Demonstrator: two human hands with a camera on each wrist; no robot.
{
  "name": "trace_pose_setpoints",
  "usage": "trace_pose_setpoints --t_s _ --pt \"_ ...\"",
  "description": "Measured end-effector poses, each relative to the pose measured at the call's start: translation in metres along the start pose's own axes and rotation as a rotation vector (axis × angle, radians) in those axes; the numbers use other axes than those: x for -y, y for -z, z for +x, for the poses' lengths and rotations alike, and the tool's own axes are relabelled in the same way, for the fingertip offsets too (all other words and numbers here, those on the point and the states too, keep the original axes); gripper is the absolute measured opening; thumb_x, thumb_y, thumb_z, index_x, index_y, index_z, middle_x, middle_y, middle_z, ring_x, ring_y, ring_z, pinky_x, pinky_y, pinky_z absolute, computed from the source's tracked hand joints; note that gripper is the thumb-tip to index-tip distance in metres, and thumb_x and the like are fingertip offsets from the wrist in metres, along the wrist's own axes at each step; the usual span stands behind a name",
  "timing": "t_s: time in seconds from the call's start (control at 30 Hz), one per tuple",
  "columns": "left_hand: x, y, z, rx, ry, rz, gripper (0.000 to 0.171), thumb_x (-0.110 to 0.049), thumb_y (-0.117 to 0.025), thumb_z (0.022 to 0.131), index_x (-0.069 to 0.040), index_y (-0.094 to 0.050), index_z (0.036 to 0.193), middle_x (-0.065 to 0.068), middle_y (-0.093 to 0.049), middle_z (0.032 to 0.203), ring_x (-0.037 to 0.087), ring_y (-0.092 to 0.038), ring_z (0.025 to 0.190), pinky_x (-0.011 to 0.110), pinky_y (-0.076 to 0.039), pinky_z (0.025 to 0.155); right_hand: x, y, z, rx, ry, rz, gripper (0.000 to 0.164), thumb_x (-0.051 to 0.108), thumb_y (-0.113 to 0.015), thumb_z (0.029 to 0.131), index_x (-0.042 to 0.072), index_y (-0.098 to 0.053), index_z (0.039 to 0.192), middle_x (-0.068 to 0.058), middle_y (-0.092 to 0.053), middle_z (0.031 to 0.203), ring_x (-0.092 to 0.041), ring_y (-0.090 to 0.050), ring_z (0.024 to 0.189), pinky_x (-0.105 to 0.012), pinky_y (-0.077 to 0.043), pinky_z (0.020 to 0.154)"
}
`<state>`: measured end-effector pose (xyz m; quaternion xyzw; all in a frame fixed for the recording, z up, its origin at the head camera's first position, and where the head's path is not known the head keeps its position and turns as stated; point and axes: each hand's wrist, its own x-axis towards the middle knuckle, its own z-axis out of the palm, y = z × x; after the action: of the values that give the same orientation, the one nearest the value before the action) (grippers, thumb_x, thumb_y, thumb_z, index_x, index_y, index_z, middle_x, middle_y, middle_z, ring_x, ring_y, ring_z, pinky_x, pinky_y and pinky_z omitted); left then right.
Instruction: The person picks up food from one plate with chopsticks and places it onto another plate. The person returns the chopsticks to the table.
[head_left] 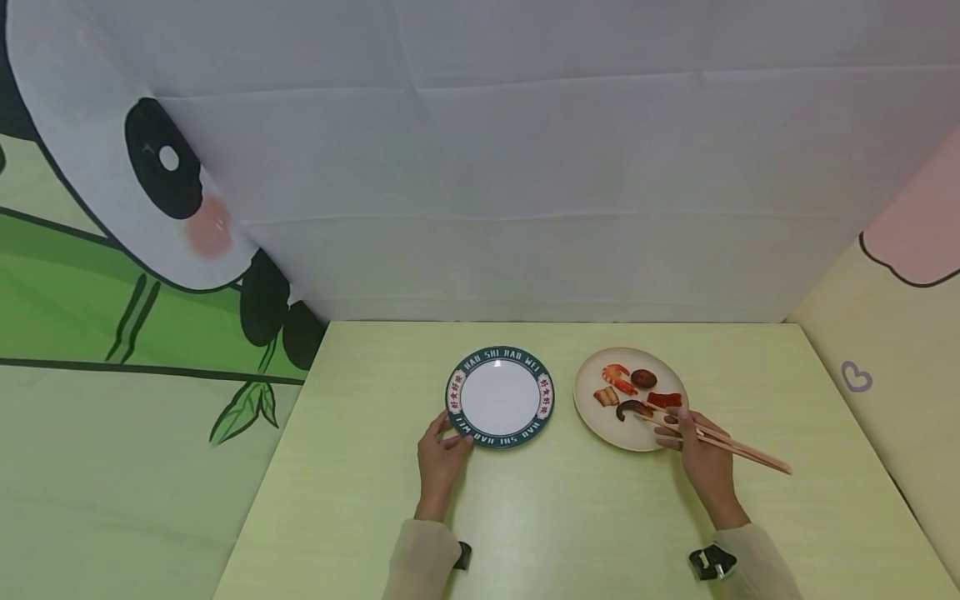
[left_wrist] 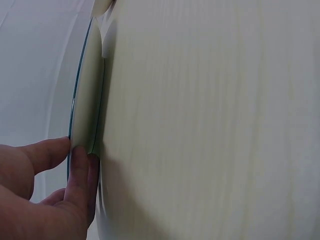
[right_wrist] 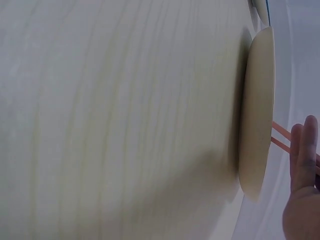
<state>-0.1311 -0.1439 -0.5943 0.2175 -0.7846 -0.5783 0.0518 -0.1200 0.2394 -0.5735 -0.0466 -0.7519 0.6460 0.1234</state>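
Observation:
My left hand (head_left: 439,463) pinches the near-left rim of a white plate (head_left: 498,398) with a dark green lettered border. In the left wrist view, the thumb and fingers (left_wrist: 76,182) grip that plate's edge. A pair of wooden chopsticks (head_left: 750,452) is held in my right hand (head_left: 707,471), above the near-right side of a cream plate (head_left: 596,427). Their tips are at a dark curved food piece (head_left: 630,408); whether they pinch it I cannot tell. Around it lie a shrimp (head_left: 618,378), a round brown piece (head_left: 643,378), a striped tan piece (head_left: 606,397) and a red-brown piece (head_left: 664,400).
Both plates are on a pale wood-grain table (head_left: 570,517), side by side with a gap between them. A white cloth backdrop (head_left: 525,167) rises behind the table's far edge. Printed cartoon panels flank the left and right sides.

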Motion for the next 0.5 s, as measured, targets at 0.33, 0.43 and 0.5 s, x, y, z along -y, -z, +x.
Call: trace_pose_setpoints --t_s 0.33,0.43,0.5 --pt "-0.0003 0.0000 -0.0008 -0.001 0.001 0.010 0.066 0.009 -0.077 0.087 0.004 -0.054 0.149 0.026 -0.064 0.132 0.038 -0.074 0.105 0.042 -0.063 0.086 -0.0022 -0.0033 0.0023 -0.026 -0.019 -0.043 0.039 0.013 -0.046 0.114 -0.020 -0.064 0.122 -0.012 -0.075 0.102 0.004 -0.074 0.081 -0.020 -0.061 0.071" --pt "-0.0002 0.0000 -0.0009 -0.001 0.003 0.013 0.067 0.009 -0.077 0.087 0.004 -0.054 0.150 0.026 -0.064 0.132 0.038 -0.074 0.105 0.042 -0.063 0.086 -0.0022 -0.0050 0.0035 -0.043 -0.024 -0.058 0.037 0.012 -0.046 0.113 -0.019 -0.066 0.120 -0.024 -0.074 0.106 0.005 -0.074 0.079 -0.019 -0.061 0.071" --pt "-0.0002 0.0000 -0.0008 -0.001 0.004 0.015 0.067 0.009 -0.077 0.087 0.004 -0.054 0.150 0.026 -0.063 0.132 0.038 -0.074 0.105 0.042 -0.063 0.086 -0.0037 -0.0057 0.0046 -0.057 -0.028 -0.058 0.036 0.010 -0.047 0.113 -0.019 -0.066 0.120 -0.030 -0.073 0.108 0.006 -0.073 0.078 -0.018 -0.060 0.072"
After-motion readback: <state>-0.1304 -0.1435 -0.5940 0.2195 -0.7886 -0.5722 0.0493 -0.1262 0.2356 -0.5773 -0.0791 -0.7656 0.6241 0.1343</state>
